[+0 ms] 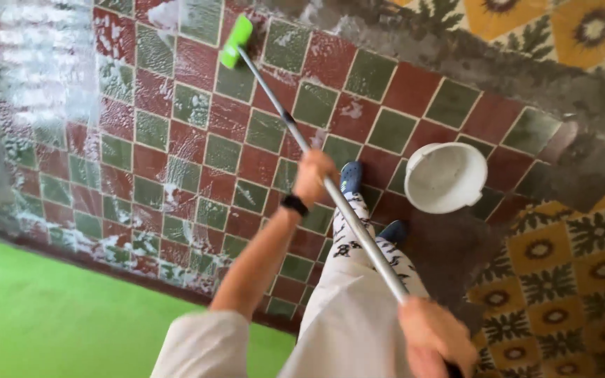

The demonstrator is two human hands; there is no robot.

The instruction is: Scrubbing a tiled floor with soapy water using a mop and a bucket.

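Soapy red-and-green tiled floor [197, 150] fills frame centre; left hand [313, 175] and right hand [434, 334] both clamp the metal broom handle [358, 231], green brush head [237, 40] upper left, white bucket [445, 176] right.

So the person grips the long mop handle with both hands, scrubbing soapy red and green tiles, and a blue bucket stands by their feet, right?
Not quite: the bucket is white, not blue, as the head view shows. The rest holds: both the left hand and the right hand grip the mop handle over soapy red and green tiles.
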